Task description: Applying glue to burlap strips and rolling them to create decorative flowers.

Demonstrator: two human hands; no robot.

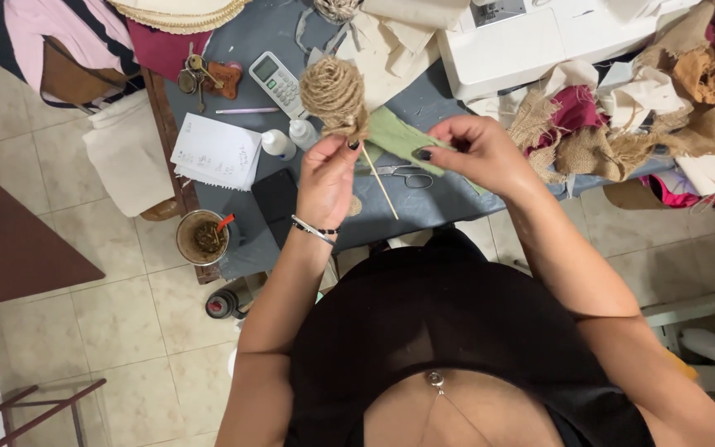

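1. The table (448, 203), covered in grey-blue cloth, is spreading out below me, and I am standing right against its near edge.
2. The white sewing machine (523, 41) is sitting at the far side, with burlap scraps (597, 149) piling up just beside it to my right.
3. A notepad (215, 153) is lying near the table's left edge, a dark phone (275, 194) next to it and a white remote (279, 83) further back.
4. My left hand (324, 182) is gripping the jute rose (334, 95), fingers closed around its base, holding it up over the table with its thin wooden stick (381, 186) slanting down past my palm.
5. My right hand (477, 153) is pinching a green fabric strip (399, 136), thumb and fingertips closed on one end, while the other end is reaching to the rose's base.
6. Scissors (403, 172) are lying on the table under the strip, between my hands.
7. Two small white bottles (290, 139) are standing just left of the rose.
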